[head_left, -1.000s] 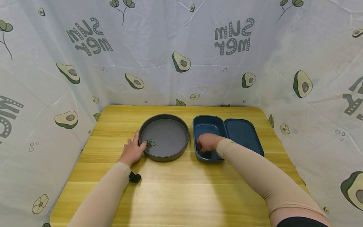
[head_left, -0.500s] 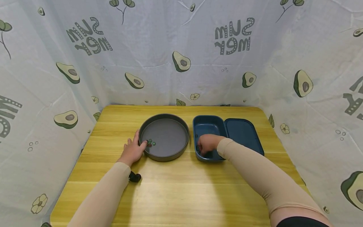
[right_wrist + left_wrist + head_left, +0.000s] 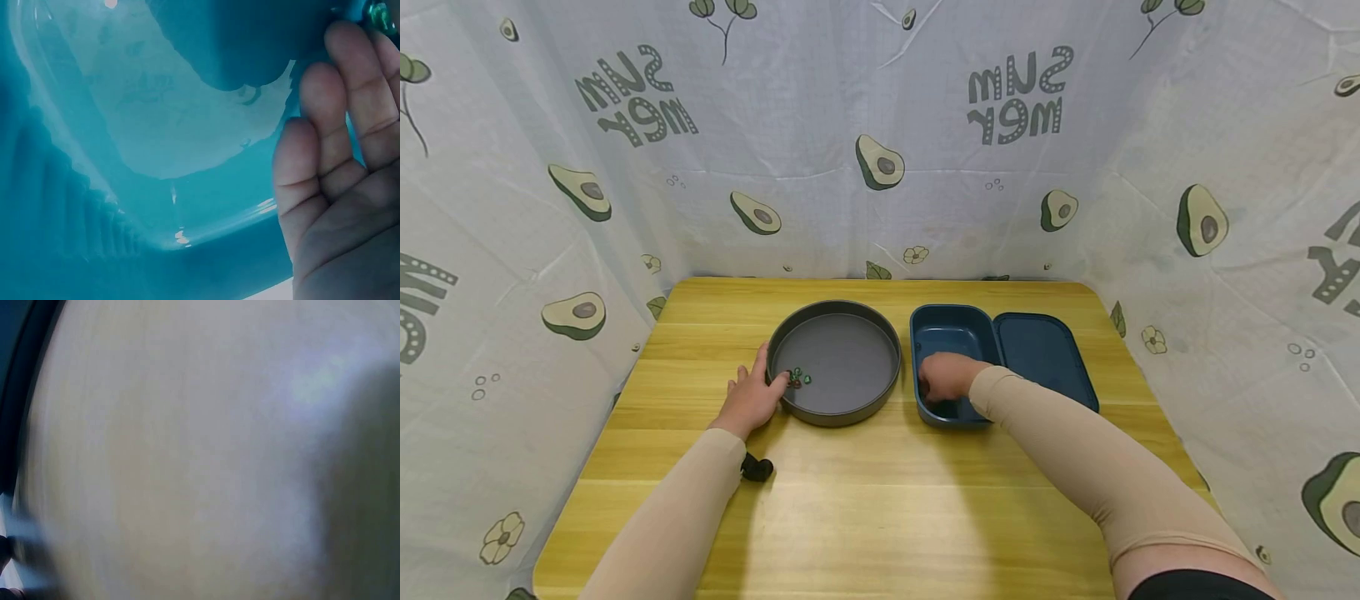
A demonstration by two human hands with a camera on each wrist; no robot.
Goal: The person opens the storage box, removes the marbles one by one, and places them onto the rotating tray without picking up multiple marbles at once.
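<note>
A dark grey round cake pan stands left of centre, holding several tiny green and red shiny pieces near its left wall. My left hand grips that left rim in the head view, thumb over the inside and fingers along the outer wall. To the right is a blue rectangular box. Inside, near its left wall, my right hand reaches downward. The right wrist view shows bent fingers beside a shiny green piece; thumb and index tip are cut off, so a pinch cannot be confirmed.
A flat blue lid lies against the box's right side. Near my left wrist sits a small black object. The wooden table has a printed curtain behind it. The left wrist view is mostly blurred tabletop.
My right hand shifts slightly within the blue box, first a little right, then back left. My left hand and the pan stay in place.
</note>
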